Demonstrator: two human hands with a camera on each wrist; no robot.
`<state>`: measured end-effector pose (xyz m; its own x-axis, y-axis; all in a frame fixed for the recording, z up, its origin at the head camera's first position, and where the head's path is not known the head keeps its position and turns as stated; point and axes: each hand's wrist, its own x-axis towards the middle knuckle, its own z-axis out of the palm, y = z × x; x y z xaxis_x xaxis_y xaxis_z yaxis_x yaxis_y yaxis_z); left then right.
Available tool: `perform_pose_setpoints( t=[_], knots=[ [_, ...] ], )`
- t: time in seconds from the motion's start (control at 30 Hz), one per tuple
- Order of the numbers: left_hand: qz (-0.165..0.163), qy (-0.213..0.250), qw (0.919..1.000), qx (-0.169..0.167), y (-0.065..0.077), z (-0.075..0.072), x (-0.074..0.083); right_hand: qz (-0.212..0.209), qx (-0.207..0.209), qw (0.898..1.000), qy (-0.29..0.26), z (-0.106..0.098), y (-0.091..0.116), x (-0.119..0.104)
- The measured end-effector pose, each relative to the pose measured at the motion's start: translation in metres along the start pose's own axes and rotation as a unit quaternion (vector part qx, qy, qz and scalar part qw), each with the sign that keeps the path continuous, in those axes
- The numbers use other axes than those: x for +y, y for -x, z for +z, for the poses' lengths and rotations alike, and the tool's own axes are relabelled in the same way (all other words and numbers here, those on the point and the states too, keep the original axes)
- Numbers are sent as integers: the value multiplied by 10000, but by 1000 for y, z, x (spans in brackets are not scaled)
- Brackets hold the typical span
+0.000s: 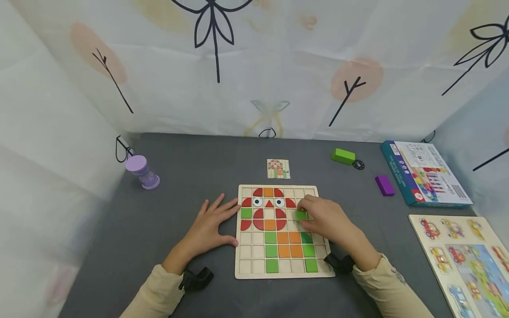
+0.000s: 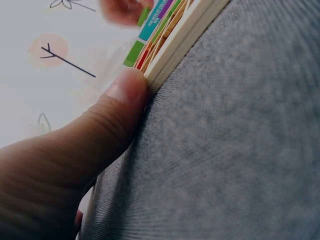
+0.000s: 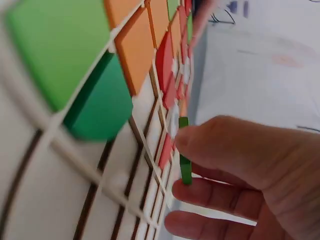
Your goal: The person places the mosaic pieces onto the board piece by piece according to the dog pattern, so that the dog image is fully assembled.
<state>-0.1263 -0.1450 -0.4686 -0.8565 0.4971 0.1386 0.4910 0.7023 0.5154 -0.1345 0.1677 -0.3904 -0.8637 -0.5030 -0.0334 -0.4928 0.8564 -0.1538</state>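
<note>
A wooden grid board (image 1: 246,266) lies on the grey table, with red, orange, green and eye tiles set in its cells. My right hand (image 1: 328,218) is over the board's right part and pinches a green tile (image 1: 301,215) between thumb and fingers. In the right wrist view that green tile (image 3: 185,150) stands edge-on, apart from the grid. Along the board's left edge my left hand (image 1: 210,225) rests with spread fingers, the thumb (image 2: 122,97) touching the board's side. Behind the board lies a small pattern card (image 1: 278,169).
At the back right are a green block (image 1: 343,156), a black disc (image 1: 358,164), a purple block (image 1: 385,185) and a game box (image 1: 435,176). A vehicle puzzle board (image 1: 441,260) lies at the right. A purple sand timer (image 1: 143,172) stands at the left, near the white curtain.
</note>
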Motion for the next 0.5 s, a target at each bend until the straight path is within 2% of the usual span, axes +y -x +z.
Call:
perform_pose_setpoints(
  t=[0.2,0.37,0.5],
  knots=[
    [31,60,10000,18,-1,2,2,-31,-140,9996,258,9,-22,-4],
    [34,45,10000,38,-1,1,1,-9,-272,9992,279,12,-26,-6],
    [2,35,10000,29,0,1,1,-7,-210,9998,34,8,-21,-3]
  ],
)
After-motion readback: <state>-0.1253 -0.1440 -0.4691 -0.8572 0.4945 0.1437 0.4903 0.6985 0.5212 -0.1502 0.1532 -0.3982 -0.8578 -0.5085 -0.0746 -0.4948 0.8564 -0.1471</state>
